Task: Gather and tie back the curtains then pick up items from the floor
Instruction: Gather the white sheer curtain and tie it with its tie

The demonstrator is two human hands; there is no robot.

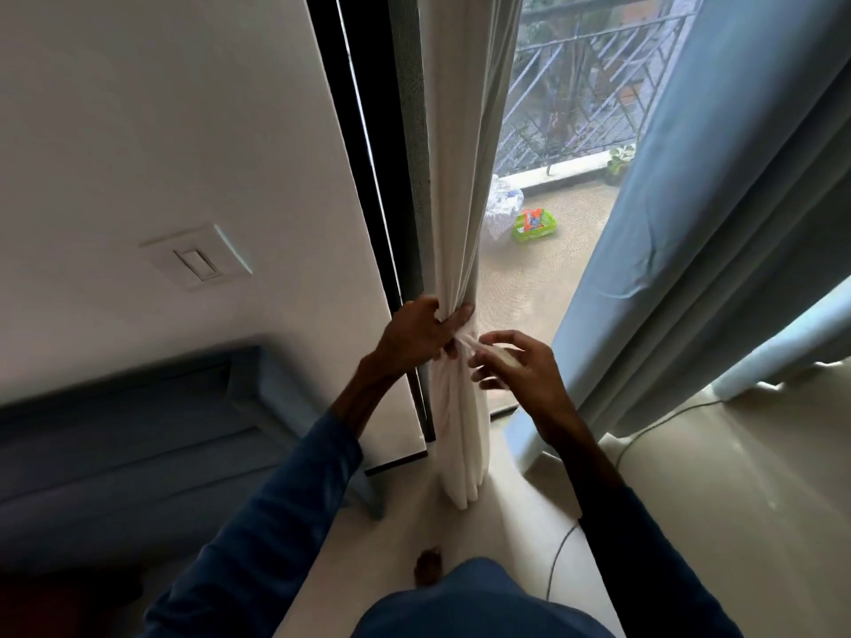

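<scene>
White curtain (453, 177) hangs bunched at the left edge of the window, beside the dark frame (368, 186), its hem just above the floor (690, 476).

I see my left grip (423, 331) clamped round the gathered folds at about waist height, and my right grip (520, 366) pinching a narrow white tie (469, 342) just beside that bunch. I judge the cloth light, soft and limp: it will slump and spread if the squeeze loosens, so the best hold is the narrowed waist where the folds are already packed. The tie looks thin and slippery to manage one-handed. The blue curtain (690, 223) to the right hangs loose and untied. I can read no brand, label or writing anywhere, not even on the wall switch (198, 262).
</scene>
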